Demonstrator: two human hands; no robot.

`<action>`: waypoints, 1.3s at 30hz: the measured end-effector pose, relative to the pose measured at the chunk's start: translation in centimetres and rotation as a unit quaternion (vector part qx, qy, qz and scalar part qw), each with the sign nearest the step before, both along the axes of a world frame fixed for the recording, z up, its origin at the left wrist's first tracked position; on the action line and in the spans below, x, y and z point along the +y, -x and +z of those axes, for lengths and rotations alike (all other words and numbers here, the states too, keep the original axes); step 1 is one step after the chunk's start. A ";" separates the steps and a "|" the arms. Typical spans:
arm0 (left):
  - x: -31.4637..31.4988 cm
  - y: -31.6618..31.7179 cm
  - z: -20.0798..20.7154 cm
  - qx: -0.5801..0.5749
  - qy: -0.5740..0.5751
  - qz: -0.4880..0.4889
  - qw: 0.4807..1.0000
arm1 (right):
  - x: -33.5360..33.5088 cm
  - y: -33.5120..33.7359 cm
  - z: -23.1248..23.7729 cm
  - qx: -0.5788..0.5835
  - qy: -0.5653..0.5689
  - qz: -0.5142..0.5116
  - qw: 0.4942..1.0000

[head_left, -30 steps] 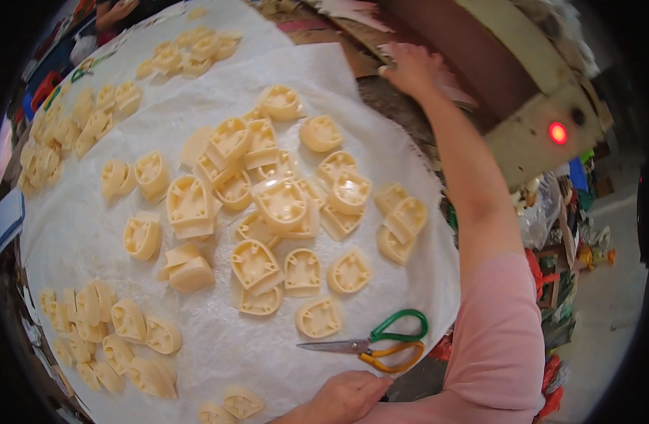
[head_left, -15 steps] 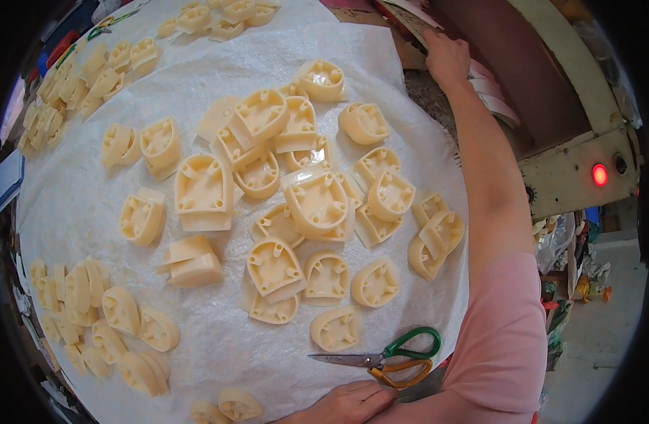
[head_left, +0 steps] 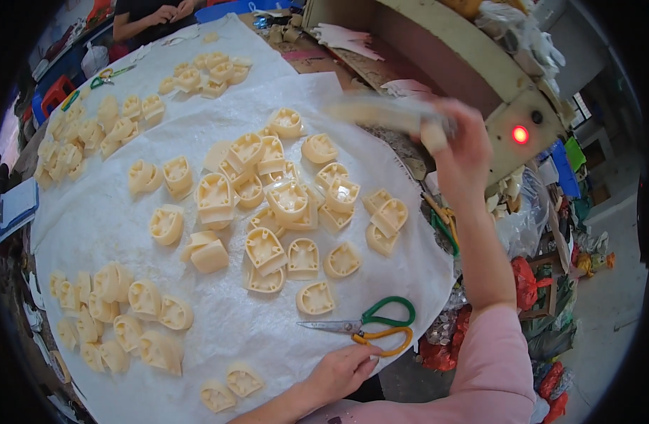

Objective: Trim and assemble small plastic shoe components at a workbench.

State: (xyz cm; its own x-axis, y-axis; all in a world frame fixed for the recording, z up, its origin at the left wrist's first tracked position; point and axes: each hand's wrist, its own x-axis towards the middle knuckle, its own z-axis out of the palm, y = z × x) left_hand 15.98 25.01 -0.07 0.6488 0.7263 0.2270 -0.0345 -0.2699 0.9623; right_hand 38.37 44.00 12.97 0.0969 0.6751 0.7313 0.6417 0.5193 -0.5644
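Observation:
My right hand (head_left: 467,140) is raised at the right, closed around a long pale object (head_left: 388,113) smeared by motion; its kind is unclear. At the near edge my left hand (head_left: 338,373) is closed, fingertips pressed together just below the scissors (head_left: 356,326). Whether it pinches something small is hidden. These scissors, with one green and one yellow handle loop, lie with their blades to the left. Beyond them, cream plastic U-shaped parts (head_left: 286,200) with inner posts lie piled on a white cloth (head_left: 247,339).
More cream parts lie in groups at the left (head_left: 120,311) and far left (head_left: 70,145). A machine panel with a lit red button (head_left: 520,134) stands at right. Across the table sits another person (head_left: 151,21). Red plastic bags (head_left: 437,353) lie below the right edge.
My right hand has drawn back from the machine and now holds a long pale object. My left hand has lifted and curled near the scissors. The view has shifted, showing more at the far side.

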 end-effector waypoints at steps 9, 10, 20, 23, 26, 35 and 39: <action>0.2 0.6 -0.8 -0.319 0.387 -0.091 0.860 | -18.0 4.6 -4.6 -0.145 0.059 0.233 0.960; 0.1 0.4 -0.7 -0.423 0.445 -0.086 0.785 | -18.7 5.0 -5.1 -0.151 0.056 0.273 0.948; 0.4 1.0 0.3 -0.186 0.465 0.057 0.864 | -11.8 0.2 -4.2 -0.146 0.140 0.137 0.970; 0.2 0.6 -0.2 -0.074 0.292 0.070 0.951 | -2.3 -4.0 -5.7 -0.152 0.148 -0.078 0.974; 0.4 0.6 0.4 -0.022 0.207 -0.002 0.978 | 5.7 -7.3 -7.1 -0.196 0.229 -0.266 0.915; -0.5 0.7 0.2 0.053 0.117 0.018 0.991 | 17.9 -16.9 -8.9 -0.221 0.360 -0.302 0.855; -1.0 0.9 0.0 0.069 0.209 0.010 0.975 | 17.5 -11.6 -9.0 -0.268 0.418 -0.369 0.786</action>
